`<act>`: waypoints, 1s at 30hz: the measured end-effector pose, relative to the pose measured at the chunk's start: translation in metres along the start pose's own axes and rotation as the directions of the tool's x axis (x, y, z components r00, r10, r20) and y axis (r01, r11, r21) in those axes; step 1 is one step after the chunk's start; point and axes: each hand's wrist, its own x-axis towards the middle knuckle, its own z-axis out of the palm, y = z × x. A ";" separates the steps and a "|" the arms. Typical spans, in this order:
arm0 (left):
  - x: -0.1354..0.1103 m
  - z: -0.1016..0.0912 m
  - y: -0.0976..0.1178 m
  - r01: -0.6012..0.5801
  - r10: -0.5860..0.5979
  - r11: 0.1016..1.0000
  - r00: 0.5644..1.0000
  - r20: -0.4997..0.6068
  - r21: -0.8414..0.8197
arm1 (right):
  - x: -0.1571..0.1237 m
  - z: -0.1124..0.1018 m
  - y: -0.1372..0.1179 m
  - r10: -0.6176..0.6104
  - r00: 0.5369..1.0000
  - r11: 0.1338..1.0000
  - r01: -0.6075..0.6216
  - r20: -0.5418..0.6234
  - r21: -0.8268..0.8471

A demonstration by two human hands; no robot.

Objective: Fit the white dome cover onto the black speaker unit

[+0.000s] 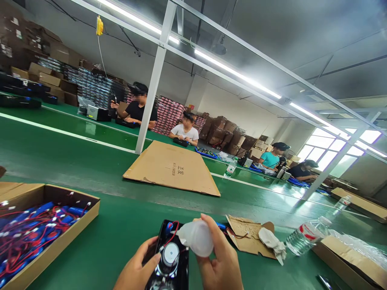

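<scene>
My left hand [139,264] grips the left edge of an open black speaker housing [183,266], its thumb beside a round speaker driver [171,254]. Red and black wires and a bit of blue show near the housing's far end. In my right hand [222,257] is a translucent white squeeze bottle [200,238], fingers wrapped round it. The bottle is tilted, its nozzle pointing left over the housing's upper part. Whether the tip touches anything I cannot tell. Just behind my right hand lies a blue battery [222,226] with wires, partly hidden.
On the left stands a cardboard box [75,225] of blue wired batteries. A flat cardboard sheet [172,169] lies ahead. To the right are a torn cardboard piece [248,237], crumpled tissue [272,243], a water bottle [308,235] and another box [347,262]. Several people work across the bench.
</scene>
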 end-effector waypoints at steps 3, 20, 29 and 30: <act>0.002 0.000 -0.005 -0.014 0.014 0.999 1.000 0.006 -0.034 | -0.001 0.002 0.002 0.015 1.000 1.000 -0.015 -0.012 0.003; 0.002 -0.003 -0.003 0.083 -0.082 0.993 0.996 0.020 -0.078 | -0.040 -0.072 0.039 0.570 0.739 0.821 -0.524 -0.359 0.226; 0.009 -0.006 -0.005 0.136 -0.136 0.991 0.987 -0.081 -0.001 | -0.099 -0.138 0.153 0.726 0.463 0.670 -0.644 -0.508 0.370; 0.012 -0.007 -0.010 0.094 -0.091 0.995 0.989 -0.117 0.016 | -0.106 -0.135 0.160 0.710 0.442 0.675 -0.650 -0.548 0.350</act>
